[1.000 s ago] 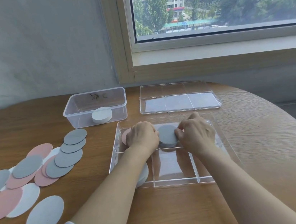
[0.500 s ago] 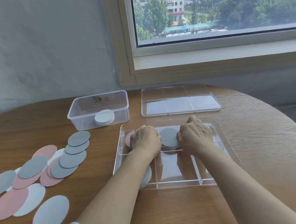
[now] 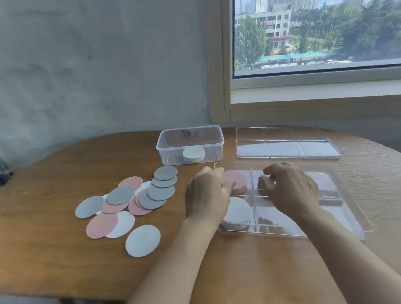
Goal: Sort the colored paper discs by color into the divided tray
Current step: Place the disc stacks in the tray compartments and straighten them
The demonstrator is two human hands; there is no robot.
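Note:
The clear divided tray (image 3: 342, 212) lies on the round wooden table. Its far-left compartment holds a pink stack (image 3: 236, 181) and its near-left compartment a white stack (image 3: 237, 213). My left hand (image 3: 206, 198) hovers at the tray's left edge beside the pink stack, fingers loosely bent, holding nothing. My right hand (image 3: 291, 191) sits over the far-middle compartment with bent fingers; only a sliver of a grey disc (image 3: 262, 183) shows under its fingertips. Loose grey, pink and white discs (image 3: 135, 206) lie overlapped to the left of the tray.
A clear plastic box (image 3: 190, 140) with a short white stack (image 3: 194, 154) stands behind the loose discs. The tray's clear lid (image 3: 285, 144) lies at the back right. A metal stand foot (image 3: 0, 175) rests at the table's far-left edge.
My left hand has drawn back to the left off the grey disc, uncovering the pink stack. My right hand stays over the middle compartment. The view has swung left.

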